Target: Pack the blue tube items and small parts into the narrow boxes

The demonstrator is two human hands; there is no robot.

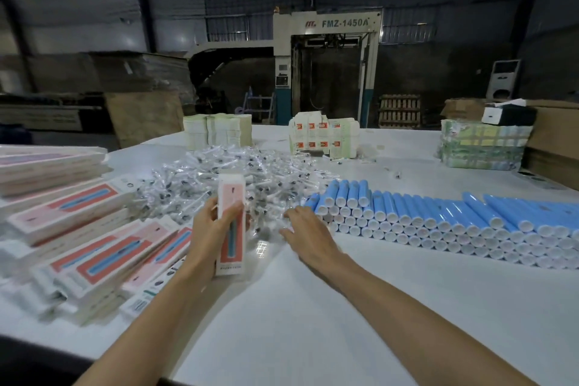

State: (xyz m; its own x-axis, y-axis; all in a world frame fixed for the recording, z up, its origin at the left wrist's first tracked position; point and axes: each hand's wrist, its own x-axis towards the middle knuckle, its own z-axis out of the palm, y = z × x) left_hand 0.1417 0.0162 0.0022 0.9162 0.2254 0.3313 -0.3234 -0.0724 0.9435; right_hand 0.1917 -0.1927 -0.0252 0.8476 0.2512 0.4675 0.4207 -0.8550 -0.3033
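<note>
1. "FMZ-1450A" stands in dark letters on the pale header panel (344, 23) of the large grey machine (283, 50) at the back of the hall.
2. A red logo (310, 24) sits just left of that number; its letters cannot be made out.
3. The narrow pink-and-white cardboard box (231, 197) gripped by the left hand (208, 229) carries small print near its lower end, too blurred to read.

Left hand (209, 230) grips narrow box (231, 224) upright; right hand (308, 233) spread beside blue tubes (438, 216).
</note>
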